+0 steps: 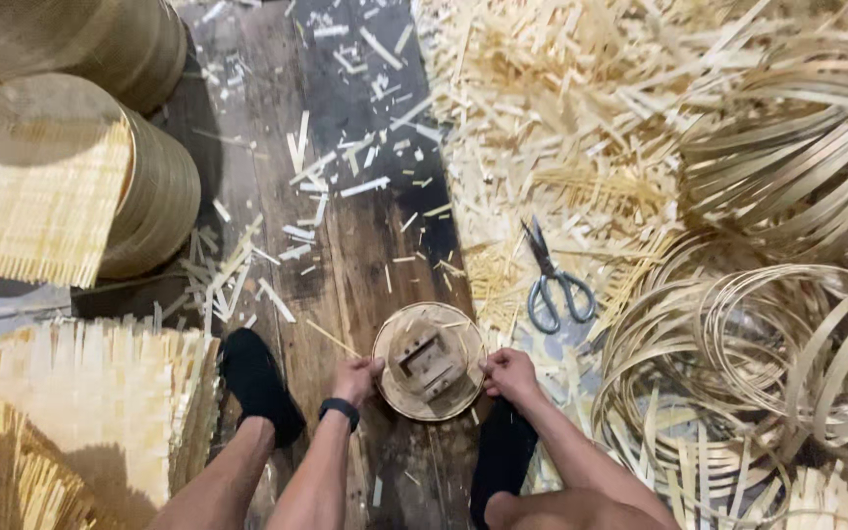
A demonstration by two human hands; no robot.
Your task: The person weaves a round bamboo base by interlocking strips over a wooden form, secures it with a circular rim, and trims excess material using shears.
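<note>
A round wooden disc with a bamboo rim [430,360] lies on the dark plank floor between my feet, with a small square wooden block fixed at its middle. My left hand [356,377] grips its left edge, a dark band on the wrist. My right hand [508,373] grips its right edge. Both hands press against the rim, fingers curled on it.
Grey-handled scissors [554,283] lie just beyond the disc on bamboo offcuts. Loose bamboo hoops [758,344] pile at the right. Woven bamboo mats [46,201] and stacked round frames [154,186] sit at the left. My dark-socked feet [259,385] flank the disc.
</note>
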